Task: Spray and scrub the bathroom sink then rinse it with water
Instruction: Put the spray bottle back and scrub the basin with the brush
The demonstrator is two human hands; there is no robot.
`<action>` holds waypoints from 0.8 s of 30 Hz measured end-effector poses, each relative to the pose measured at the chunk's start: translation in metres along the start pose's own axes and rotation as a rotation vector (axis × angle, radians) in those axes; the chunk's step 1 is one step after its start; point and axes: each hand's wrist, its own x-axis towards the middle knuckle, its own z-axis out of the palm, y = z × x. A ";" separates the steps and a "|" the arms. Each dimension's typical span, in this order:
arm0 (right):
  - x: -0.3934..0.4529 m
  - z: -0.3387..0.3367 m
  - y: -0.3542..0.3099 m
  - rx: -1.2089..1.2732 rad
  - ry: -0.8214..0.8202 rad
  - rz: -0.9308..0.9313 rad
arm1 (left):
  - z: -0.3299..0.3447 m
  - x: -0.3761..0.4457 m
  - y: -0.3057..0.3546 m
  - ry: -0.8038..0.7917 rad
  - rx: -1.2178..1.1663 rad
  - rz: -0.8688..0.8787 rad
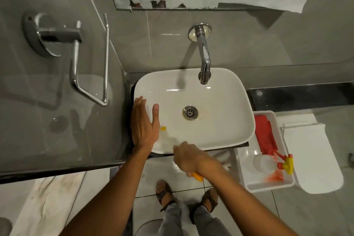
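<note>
A white basin sink (226, 101) sits on a dark counter, with a metal drain (189, 113) in its middle and a chrome tap (204, 57) coming out of the wall above it. No water runs from the tap. My left hand (144, 122) lies flat and open on the sink's left rim. My right hand (188, 157) is closed around a brush with an orange handle (198, 176) at the sink's front edge. The brush is blurred, and its yellow tip (163, 128) shows inside the basin near my left thumb.
A white tray (249, 170) to the right of the sink holds a red cloth (265, 136) and a spray bottle with a yellow and red trigger (287, 164). Beside the tray stands a white toilet (316, 159). A chrome holder (76, 59) hangs on the left wall. My feet stand on the tiled floor below.
</note>
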 end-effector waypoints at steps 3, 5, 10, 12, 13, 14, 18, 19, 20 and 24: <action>0.032 -0.011 -0.035 0.225 0.124 0.004 | -0.001 0.000 -0.001 0.005 -0.013 -0.011; 0.053 -0.020 -0.041 0.370 0.266 0.079 | 0.000 0.002 -0.003 0.006 -0.001 -0.006; 0.086 -0.058 -0.009 0.321 0.568 0.177 | 0.002 0.001 -0.004 -0.005 0.000 -0.024; 0.087 -0.070 0.019 0.369 0.618 0.252 | 0.002 0.002 -0.004 0.001 0.000 -0.022; 0.084 -0.072 0.035 0.367 0.612 0.300 | 0.003 0.002 -0.004 -0.001 0.000 -0.022; 0.080 -0.072 0.052 0.367 0.585 0.344 | 0.003 0.002 -0.004 -0.004 0.001 -0.020; 0.042 -0.056 0.106 0.263 0.375 0.386 | 0.003 0.001 -0.005 0.004 0.022 0.008; 0.031 -0.046 0.111 0.193 0.308 0.358 | 0.003 0.002 -0.004 0.001 0.023 0.008; 0.022 -0.035 0.112 0.109 0.244 0.318 | 0.003 0.002 -0.004 -0.006 0.023 0.002; 0.009 0.004 0.093 0.103 0.269 0.260 | 0.003 0.002 -0.004 -0.014 0.026 0.001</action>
